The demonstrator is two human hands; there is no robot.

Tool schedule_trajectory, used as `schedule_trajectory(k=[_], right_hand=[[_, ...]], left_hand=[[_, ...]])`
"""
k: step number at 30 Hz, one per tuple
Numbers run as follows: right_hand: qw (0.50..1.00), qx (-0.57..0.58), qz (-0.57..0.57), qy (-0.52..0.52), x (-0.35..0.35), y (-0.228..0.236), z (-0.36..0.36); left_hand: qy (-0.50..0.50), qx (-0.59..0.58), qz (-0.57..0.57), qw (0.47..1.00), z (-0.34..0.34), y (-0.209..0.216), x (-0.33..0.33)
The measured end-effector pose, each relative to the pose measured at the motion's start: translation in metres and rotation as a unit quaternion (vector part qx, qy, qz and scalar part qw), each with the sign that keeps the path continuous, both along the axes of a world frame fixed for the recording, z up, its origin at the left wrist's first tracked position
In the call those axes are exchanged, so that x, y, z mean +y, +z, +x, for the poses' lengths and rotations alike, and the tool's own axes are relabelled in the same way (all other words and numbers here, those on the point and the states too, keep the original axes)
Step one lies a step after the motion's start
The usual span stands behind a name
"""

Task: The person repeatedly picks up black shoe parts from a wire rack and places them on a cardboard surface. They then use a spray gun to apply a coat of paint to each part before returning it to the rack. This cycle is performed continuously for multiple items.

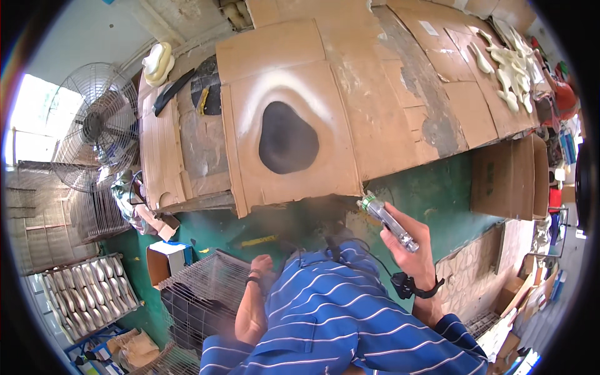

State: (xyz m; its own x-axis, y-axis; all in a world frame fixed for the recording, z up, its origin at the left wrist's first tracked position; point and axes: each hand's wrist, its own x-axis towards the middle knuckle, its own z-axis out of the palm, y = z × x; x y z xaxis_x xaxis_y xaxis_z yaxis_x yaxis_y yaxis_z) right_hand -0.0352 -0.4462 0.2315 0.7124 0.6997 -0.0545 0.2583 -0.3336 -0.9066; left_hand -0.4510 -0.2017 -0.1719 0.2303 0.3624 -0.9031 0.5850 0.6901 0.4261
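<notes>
My right hand (409, 240) is closed around a silver spray gun (392, 222) with a green ring near its tip. The gun is tilted, its tip by the front edge of the cardboard-covered table (387, 125). Low at my left side, my left hand (262, 264) looks curled closed beside a wire cage-like rack (206, 281); whatever its fingers hold is hidden. On the table in front of me lies a cardboard sheet (250, 187) bearing a dark rounded patch (287, 139), with a white sprayed haze arching around its far side.
Cream-coloured shaped pieces (514, 65) lie piled at the table's far right, and a few more (158, 64) at the far left. A large fan (94, 127) stands left. Rows of pale pieces fill a rack (90, 294) at lower left. A cardboard box (503, 178) stands right.
</notes>
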Motion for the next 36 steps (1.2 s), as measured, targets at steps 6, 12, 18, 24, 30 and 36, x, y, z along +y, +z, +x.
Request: schedule_trajectory(k=[6,12,18,24,30,36], right_hand=[[0.998,0.031,-0.026,-0.049,-0.017,0.005,0.009],[0.998,0.039,-0.054,-0.014,-0.031,0.004,0.012],[0.993,0.050,-0.081,-0.065,-0.038,0.005,0.020],[0.997,0.023,-0.048,-0.052,-0.029,0.008,0.030],[0.998,0.028,-0.023,-0.044,-0.023,-0.012,0.031],[0.999,0.007,0.005,-0.040,-0.007,-0.018,0.030]], left_hand=[[-0.137,0.060,0.156,0.976,0.058,0.026,0.027],[-0.184,-0.043,0.359,0.914,0.154,0.038,0.083],[-0.150,0.015,0.541,0.828,0.295,0.062,0.128],[-0.202,0.228,0.528,0.793,0.357,0.092,0.121],[-0.189,0.166,0.582,0.773,0.371,0.095,0.129],[0.233,-0.065,0.271,0.932,0.390,0.065,0.141]])
